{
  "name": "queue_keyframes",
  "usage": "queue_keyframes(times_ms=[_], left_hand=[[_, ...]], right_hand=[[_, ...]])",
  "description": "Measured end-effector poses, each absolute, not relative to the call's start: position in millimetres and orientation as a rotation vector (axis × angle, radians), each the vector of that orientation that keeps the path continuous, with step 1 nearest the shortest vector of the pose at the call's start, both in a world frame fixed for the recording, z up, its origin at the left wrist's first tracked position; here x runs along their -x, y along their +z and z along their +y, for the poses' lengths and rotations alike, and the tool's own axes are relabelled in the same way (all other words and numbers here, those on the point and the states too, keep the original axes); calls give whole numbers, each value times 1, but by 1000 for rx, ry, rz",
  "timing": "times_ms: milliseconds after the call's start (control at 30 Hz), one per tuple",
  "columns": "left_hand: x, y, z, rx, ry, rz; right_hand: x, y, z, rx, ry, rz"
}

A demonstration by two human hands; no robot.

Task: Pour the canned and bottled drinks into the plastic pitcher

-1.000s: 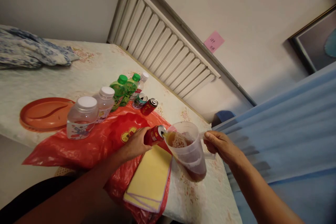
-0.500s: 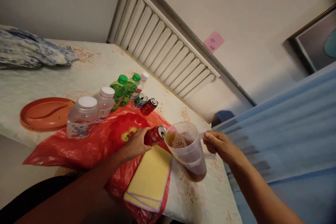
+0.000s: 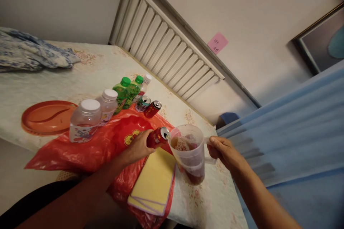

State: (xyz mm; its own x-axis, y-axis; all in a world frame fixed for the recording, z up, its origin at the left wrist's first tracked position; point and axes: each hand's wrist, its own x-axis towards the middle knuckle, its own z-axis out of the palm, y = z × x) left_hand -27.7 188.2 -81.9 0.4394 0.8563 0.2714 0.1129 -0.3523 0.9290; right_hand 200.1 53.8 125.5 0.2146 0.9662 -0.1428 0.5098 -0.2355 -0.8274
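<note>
My left hand (image 3: pixel 138 147) is wrapped round a red can (image 3: pixel 158 138), tipped so that its open top meets the spout of a clear plastic pitcher (image 3: pixel 192 161). Brown liquid with foam is inside the pitcher. The fingers of my right hand (image 3: pixel 221 150) close on the pitcher's handle, at its right side. Under the can lie folded yellow cloths (image 3: pixel 153 182) on a red plastic bag (image 3: pixel 94 154). A red dish (image 3: pixel 118 132) with a yellow emblem is behind my left hand.
Two clear white-capped jars (image 3: pixel 85 121), green-capped bottles (image 3: pixel 122 93), a green can (image 3: pixel 143 103) and another red can (image 3: pixel 153 109) stand beyond. An orange lid (image 3: pixel 48 117) lies left. A blue curtain (image 3: pixel 295 132) hangs right; a radiator (image 3: pixel 166 43) lines the wall.
The pitcher has turned more upright, its base swinging left. The red can is tilted slightly differently. Liquid was running from the can before; now little stream shows at the spout.
</note>
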Motion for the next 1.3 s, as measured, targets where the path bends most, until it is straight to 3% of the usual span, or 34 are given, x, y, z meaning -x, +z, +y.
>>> queue_keyframes(times_ms=[667,967,1300], left_hand=[[46,-73,190,-1542,1021,944],[57,-81,155,-1533,816,554],[61,-83,140,-1592,733,425]], right_hand=[[-177,92,110,1385,681,-831],[-144,77,147,1181,772,-894],[-106,26,180,1097,994,-875]])
